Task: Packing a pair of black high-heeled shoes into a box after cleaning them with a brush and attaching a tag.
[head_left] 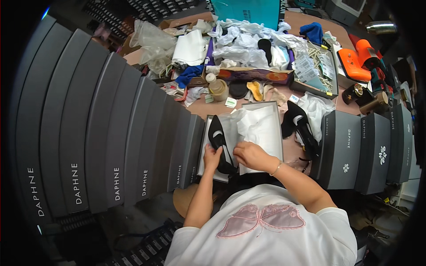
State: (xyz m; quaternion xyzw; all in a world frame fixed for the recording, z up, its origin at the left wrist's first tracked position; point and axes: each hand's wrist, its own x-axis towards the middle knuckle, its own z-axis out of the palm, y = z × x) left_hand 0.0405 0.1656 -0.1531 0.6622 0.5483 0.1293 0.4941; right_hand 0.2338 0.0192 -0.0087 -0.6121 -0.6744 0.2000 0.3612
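A black pointed shoe with a pale insole lies toe-away in the left part of an open shoebox. White tissue paper lines the box to its right. My left hand grips the shoe's left side near its heel end. Close to the shoe's right side, my right hand is closed with its fingers curled down over the tissue; what they pinch, if anything, is hidden. The second black shoe rests on the table right of the box, beside crumpled white paper.
Tall rows of grey shoeboxes stand at the left, and more grey boxes at the right. Beyond the box are a pump bottle, a yellow sponge-like piece and a carton of crumpled paper. An orange device sits far right.
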